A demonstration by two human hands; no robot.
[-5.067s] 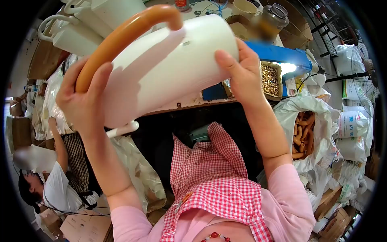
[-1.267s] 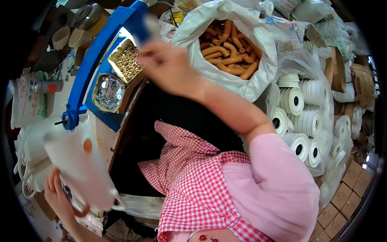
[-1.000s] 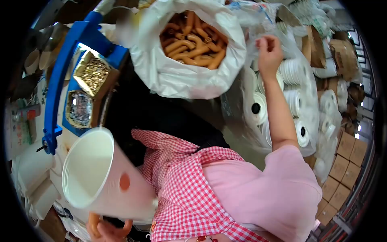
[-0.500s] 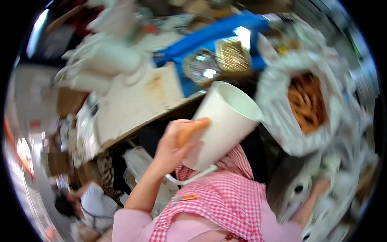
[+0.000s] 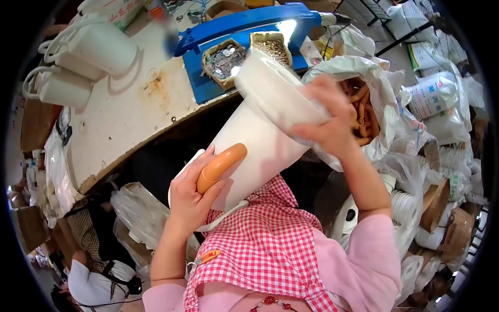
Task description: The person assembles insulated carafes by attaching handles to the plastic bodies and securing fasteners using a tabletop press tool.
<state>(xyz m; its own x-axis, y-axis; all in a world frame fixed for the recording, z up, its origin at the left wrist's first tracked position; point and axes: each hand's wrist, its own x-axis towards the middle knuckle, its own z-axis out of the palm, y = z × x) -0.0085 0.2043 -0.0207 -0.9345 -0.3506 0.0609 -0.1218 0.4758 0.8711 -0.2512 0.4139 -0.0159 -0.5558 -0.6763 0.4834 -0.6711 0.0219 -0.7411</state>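
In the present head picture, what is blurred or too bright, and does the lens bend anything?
Head view: the right hand on the white lid is smeared, likely by motion, while the left hand and orange handle look crisper; the light by the blue frame burns out to white; the table edge bows, and the picture's corners are black.

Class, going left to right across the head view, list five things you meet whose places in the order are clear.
Cluster of white jugs, left hand, gold-coloured metal pieces, right hand, white bag with blue print.
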